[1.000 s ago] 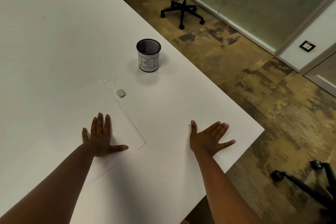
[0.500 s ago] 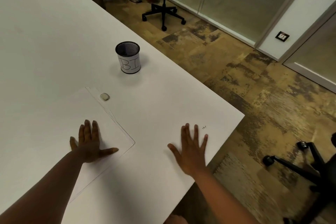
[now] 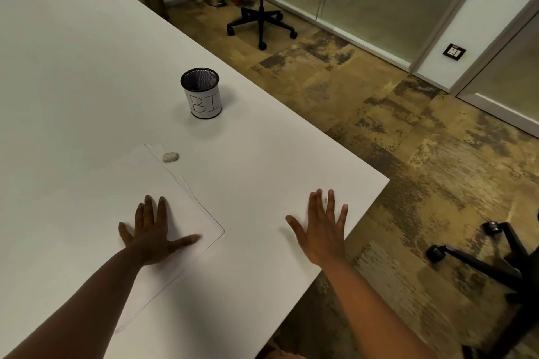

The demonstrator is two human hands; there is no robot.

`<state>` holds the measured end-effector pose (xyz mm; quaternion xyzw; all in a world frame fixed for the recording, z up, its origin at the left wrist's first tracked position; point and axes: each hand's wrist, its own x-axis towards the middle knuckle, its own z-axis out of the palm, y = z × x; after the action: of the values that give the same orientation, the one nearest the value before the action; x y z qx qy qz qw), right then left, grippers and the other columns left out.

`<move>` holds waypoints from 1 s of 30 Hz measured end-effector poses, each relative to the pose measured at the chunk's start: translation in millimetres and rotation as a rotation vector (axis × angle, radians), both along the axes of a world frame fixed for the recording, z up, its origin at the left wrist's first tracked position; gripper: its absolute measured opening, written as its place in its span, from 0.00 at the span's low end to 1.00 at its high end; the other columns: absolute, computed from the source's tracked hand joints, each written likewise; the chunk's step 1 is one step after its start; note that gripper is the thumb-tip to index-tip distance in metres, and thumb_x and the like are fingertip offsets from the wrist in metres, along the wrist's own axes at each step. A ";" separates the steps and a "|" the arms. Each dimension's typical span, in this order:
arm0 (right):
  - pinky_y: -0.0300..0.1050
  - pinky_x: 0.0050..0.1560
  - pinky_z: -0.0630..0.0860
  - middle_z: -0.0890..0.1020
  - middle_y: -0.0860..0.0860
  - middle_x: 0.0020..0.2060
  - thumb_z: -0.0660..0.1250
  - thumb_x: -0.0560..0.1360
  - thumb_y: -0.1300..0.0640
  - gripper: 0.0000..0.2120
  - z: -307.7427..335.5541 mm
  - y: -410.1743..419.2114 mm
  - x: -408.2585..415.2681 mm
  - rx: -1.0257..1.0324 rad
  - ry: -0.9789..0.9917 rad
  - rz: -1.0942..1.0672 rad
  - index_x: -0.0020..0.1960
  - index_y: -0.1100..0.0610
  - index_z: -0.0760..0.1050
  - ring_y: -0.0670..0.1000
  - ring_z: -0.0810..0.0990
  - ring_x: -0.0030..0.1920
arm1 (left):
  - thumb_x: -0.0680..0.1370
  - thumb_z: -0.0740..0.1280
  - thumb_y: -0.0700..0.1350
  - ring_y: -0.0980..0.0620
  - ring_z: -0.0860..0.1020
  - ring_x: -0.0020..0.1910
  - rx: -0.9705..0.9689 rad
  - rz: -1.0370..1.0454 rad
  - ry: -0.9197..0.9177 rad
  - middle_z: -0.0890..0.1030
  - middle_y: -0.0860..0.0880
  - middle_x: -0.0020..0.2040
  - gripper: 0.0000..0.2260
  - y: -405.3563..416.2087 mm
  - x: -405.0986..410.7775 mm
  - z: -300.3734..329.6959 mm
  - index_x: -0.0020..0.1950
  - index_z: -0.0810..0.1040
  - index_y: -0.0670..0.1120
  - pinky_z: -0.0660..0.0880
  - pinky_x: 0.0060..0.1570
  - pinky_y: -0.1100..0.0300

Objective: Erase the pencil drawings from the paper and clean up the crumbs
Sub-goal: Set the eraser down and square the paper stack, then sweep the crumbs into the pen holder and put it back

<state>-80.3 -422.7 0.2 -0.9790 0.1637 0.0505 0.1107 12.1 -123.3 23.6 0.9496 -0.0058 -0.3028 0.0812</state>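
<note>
Left hand [image 3: 154,234] flat and spread on paper [image 3: 96,213] as before, right hand [image 3: 322,229] spread flat near tabletop's right edge, fingers now pointing straight ahead, eraser [image 3: 170,157] by paper's far corner, mesh cup [image 3: 201,93] beyond, tiny crumbs [image 3: 325,199] between right fingers.

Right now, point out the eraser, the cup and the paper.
eraser [image 3: 170,157], head view, middle of its top.
cup [image 3: 204,105], head view, the labelled side wall.
paper [image 3: 96,198], head view, bare sheet beyond the left hand.
</note>
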 end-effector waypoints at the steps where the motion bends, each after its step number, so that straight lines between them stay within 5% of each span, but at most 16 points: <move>1: 0.56 0.70 0.29 0.42 0.52 0.75 0.20 0.59 0.26 0.53 2.4 -3.6 1.5 0.013 -0.022 -0.006 0.74 0.57 0.37 0.50 0.30 0.71 | 0.49 0.42 0.84 0.49 0.34 0.75 -0.044 0.042 -0.075 0.32 0.47 0.76 0.63 -3.5 -2.9 -0.5 0.74 0.31 0.49 0.36 0.70 0.40; 4: 0.52 0.71 0.30 0.42 0.51 0.75 0.24 0.62 0.26 0.50 7.8 -13.5 6.3 0.094 -0.116 -0.038 0.74 0.56 0.38 0.48 0.32 0.72 | 0.47 0.34 0.83 0.48 0.44 0.76 -0.138 0.104 -0.339 0.47 0.46 0.77 0.64 -13.1 -1.4 -4.2 0.77 0.42 0.49 0.37 0.70 0.41; 8: 0.46 0.72 0.30 0.41 0.48 0.73 0.29 0.66 0.27 0.45 5.9 -23.0 11.1 0.166 -0.198 -0.003 0.73 0.56 0.37 0.47 0.35 0.73 | 0.68 0.58 0.72 0.44 0.56 0.74 -0.336 0.134 -0.503 0.58 0.41 0.74 0.45 -38.4 26.6 6.6 0.77 0.50 0.49 0.55 0.71 0.39; 10: 0.42 0.71 0.29 0.42 0.48 0.73 0.31 0.68 0.28 0.42 4.1 -23.3 14.4 0.188 -0.233 0.026 0.72 0.55 0.37 0.47 0.38 0.74 | 0.73 0.66 0.59 0.42 0.62 0.71 -0.492 0.163 -0.537 0.57 0.41 0.74 0.39 -57.5 46.8 18.8 0.76 0.48 0.53 0.67 0.64 0.40; 13: 0.41 0.71 0.30 0.44 0.48 0.73 0.34 0.70 0.29 0.41 -0.2 -18.5 20.3 0.225 -0.278 0.066 0.72 0.56 0.39 0.48 0.41 0.74 | 0.75 0.67 0.51 0.39 0.63 0.71 -0.567 0.217 -0.521 0.49 0.40 0.76 0.37 -84.6 78.3 35.0 0.76 0.46 0.55 0.65 0.65 0.43; 21: 0.43 0.71 0.37 0.63 0.56 0.72 0.38 0.75 0.34 0.38 -9.3 -15.7 53.3 0.170 -0.268 0.180 0.72 0.62 0.58 0.53 0.54 0.73 | 0.74 0.69 0.46 0.42 0.52 0.76 -0.320 -0.043 -0.701 0.48 0.43 0.78 0.38 -119.7 158.7 53.6 0.77 0.50 0.43 0.64 0.65 0.40; 25: 0.51 0.74 0.51 0.73 0.56 0.66 0.39 0.77 0.37 0.35 -14.6 -13.5 62.8 0.057 -0.152 0.224 0.67 0.62 0.66 0.52 0.69 0.68 | 0.74 0.69 0.45 0.42 0.49 0.76 -0.173 -0.145 -0.708 0.51 0.42 0.77 0.37 -124.0 181.6 51.3 0.76 0.51 0.39 0.62 0.65 0.36; 30: 0.54 0.63 0.66 0.76 0.56 0.63 0.39 0.78 0.39 0.34 -12.2 -7.9 87.4 0.052 -0.115 0.216 0.65 0.62 0.70 0.52 0.73 0.65 | 0.75 0.68 0.43 0.42 0.52 0.76 -0.125 -0.140 -0.655 0.57 0.42 0.76 0.36 -128.9 188.3 45.7 0.76 0.51 0.40 0.62 0.65 0.39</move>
<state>7.1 -430.7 -12.0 -0.9890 0.0491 0.0100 0.1392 200.4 -252.2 69.3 0.9869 -0.1152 0.0143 0.1120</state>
